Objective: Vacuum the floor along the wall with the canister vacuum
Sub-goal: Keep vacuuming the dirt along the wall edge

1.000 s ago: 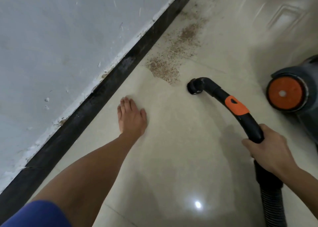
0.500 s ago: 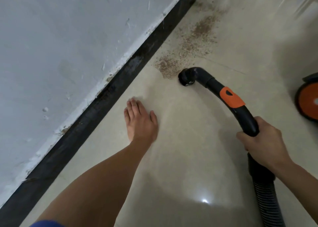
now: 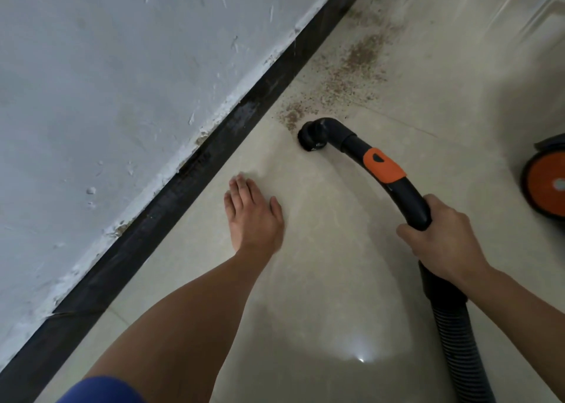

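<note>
The right grip, a bare hand at the lower right of the frame, is wrapped tight around the black bent tube of the canister vacuum. The ribbed hose runs from it down to the bottom edge. The tube's round end is down at the floor in the middle, right at the near edge of the brown dirt. The dirt spreads toward the upper right, beside the black strip under the white wall. A bare foot stands flat, left of the tube. The vacuum's orange wheel peeks in at the right edge.
</note>
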{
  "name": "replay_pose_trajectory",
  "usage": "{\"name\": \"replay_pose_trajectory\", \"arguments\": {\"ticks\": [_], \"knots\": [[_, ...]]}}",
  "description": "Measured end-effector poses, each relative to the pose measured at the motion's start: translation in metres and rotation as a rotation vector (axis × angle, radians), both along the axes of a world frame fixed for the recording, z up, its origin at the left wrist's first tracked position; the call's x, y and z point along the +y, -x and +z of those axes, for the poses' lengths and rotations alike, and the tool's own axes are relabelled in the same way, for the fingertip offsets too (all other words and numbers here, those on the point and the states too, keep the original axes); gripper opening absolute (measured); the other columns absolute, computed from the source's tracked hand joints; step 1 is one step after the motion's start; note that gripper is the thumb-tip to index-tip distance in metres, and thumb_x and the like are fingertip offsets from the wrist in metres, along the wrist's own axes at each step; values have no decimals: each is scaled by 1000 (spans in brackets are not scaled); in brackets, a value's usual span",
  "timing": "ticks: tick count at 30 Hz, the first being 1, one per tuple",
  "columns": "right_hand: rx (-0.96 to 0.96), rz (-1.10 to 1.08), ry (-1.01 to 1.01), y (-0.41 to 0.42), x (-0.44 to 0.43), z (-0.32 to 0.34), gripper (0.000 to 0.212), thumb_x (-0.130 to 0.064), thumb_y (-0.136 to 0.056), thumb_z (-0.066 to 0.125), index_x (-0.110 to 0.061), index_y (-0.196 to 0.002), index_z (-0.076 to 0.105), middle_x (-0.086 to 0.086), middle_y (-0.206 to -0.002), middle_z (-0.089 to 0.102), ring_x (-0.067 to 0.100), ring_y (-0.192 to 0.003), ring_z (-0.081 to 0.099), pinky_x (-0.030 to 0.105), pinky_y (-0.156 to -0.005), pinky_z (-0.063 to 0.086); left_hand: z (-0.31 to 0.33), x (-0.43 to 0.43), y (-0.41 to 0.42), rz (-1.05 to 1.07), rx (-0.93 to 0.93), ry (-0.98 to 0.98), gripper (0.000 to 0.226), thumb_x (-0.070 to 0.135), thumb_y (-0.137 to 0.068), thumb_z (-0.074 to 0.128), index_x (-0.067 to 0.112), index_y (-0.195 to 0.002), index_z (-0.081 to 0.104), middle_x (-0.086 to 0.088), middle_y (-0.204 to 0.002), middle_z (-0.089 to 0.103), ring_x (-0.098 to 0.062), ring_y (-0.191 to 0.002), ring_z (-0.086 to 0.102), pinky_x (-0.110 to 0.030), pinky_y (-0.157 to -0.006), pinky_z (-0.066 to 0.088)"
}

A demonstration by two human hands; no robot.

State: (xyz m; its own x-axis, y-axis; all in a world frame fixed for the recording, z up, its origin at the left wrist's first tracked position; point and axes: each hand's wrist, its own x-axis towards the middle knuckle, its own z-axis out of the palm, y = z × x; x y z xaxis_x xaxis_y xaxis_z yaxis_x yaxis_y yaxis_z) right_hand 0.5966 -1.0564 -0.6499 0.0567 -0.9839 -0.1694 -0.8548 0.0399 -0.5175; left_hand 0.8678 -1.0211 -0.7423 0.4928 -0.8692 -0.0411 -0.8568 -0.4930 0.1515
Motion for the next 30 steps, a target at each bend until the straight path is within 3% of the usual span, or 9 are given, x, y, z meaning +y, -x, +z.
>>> {"name": "replay_pose_trajectory", "arguments": {"ticks": [4,10,13,17,22,26,30], "knots": [[13,9,13,-3,-4,-2,20,-17,-77,70,-13,-85,52,9,-65,59,28,-58,58,30,-50,41,1,0,1,-2,7,1,68,41,-98,22,-1,-150,16,-19,-159,12,-30,-148,6,-42,-121,2],[-6,-36,47,-42,-56,0,27,-23,-78,68,-9,-97,54,13,-78,60,34,-69,59,37,-63,50,4,-1,1,-9,18,10,67,40,-98,25,-2,-150,18,-19,-159,12,-30,-148,6,-42,-121,2],[-46,-8,26,-56,-69,2,27,-21,-77,69,-9,-96,54,9,-75,56,32,-67,58,33,-58,46,3,0,1,-11,14,16,67,40,-98,25,-3,-150,19,-20,-159,14,-31,-148,7,-43,-121,3],[-58,60,-10,-42,-53,0,22,-18,-76,70,-12,-85,51,11,-71,59,32,-60,62,38,-55,55,3,0,2,-8,0,13,68,41,-97,23,-2,-150,19,-20,-159,14,-31,-148,8,-43,-121,4],[-34,32,28,-41,-62,-6,22,-20,-76,70,-11,-87,53,12,-72,60,33,-64,61,39,-60,54,2,0,2,-7,3,11,67,40,-98,23,-2,-150,18,-21,-159,13,-31,-148,7,-42,-121,2],[-63,-25,38,-71,-92,-8,28,-23,-78,71,-11,-96,54,13,-82,58,32,-74,58,35,-63,44,2,0,1,-14,4,2,67,40,-98,24,-2,-150,17,-20,-159,11,-31,-148,5,-41,-121,0],[-151,-13,-12,-87,-86,-8,27,-21,-76,71,-11,-95,55,12,-80,61,33,-69,64,39,-64,56,2,0,1,-21,-4,-20,67,40,-98,24,-1,-150,18,-20,-159,11,-31,-148,5,-43,-121,2]]}}
